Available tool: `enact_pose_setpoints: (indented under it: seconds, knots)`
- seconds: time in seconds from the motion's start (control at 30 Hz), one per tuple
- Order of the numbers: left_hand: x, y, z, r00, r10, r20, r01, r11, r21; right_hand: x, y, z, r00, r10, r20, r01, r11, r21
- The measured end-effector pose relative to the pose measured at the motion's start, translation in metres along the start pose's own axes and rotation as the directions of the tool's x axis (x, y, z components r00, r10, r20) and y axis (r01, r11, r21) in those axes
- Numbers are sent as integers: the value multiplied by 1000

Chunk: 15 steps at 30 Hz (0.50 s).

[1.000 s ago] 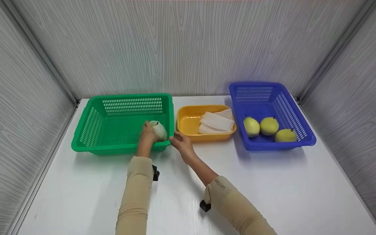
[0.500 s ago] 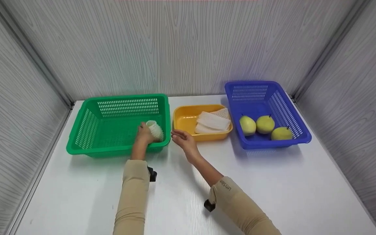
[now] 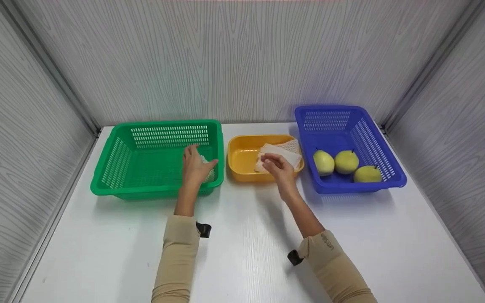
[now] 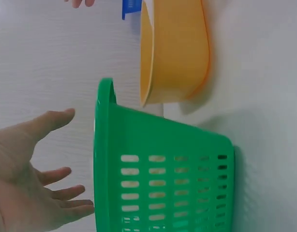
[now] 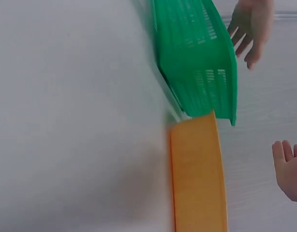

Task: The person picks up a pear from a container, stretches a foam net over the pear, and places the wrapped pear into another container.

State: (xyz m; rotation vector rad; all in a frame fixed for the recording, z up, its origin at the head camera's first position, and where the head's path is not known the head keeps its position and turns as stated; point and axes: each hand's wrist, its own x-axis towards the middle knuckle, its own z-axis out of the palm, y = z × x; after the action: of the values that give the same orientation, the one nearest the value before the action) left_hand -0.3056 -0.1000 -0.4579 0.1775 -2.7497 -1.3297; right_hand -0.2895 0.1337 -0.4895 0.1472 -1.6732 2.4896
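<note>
Above the front right corner of the green basket (image 3: 158,191), my left hand (image 3: 196,166) hovers with its fingers spread and nothing in them. Partly hidden under it, a pear in a white foam net (image 3: 210,174) lies in that corner of the basket. In the left wrist view, the thumb and fingers of the left hand (image 4: 27,179) stand apart beside the basket's rim. My right hand (image 3: 282,170) hangs over the front of the yellow tray (image 3: 242,162), fingers loosely bent and holding nothing. Folded white foam nets (image 3: 286,155) lie in the tray, partly behind that hand.
At the right stands a blue basket (image 3: 331,126) with three yellow-green pears (image 3: 347,162) near its front. The yellow tray sits between the two baskets. A white table (image 3: 242,252) carries everything, with wood-grain panels (image 3: 242,59) at the back and both sides.
My left hand has let go of the netted pear and risen above it, fingers spreading. The right hand has moved from the green basket's corner rightward to the yellow tray.
</note>
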Motion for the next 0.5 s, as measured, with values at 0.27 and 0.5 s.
enact_pose_setpoints:
  seconds: [0.27,0.5]
  knots:
    - [-38,28,40,937,157,-311,-286,857,-429,13,-38,-68,985,-100,-140,69,974,-215]
    - [-63,40,102,942,212,-260,-331,713,-618,25,-53,-126,943,-228,-243,94,882,-463]
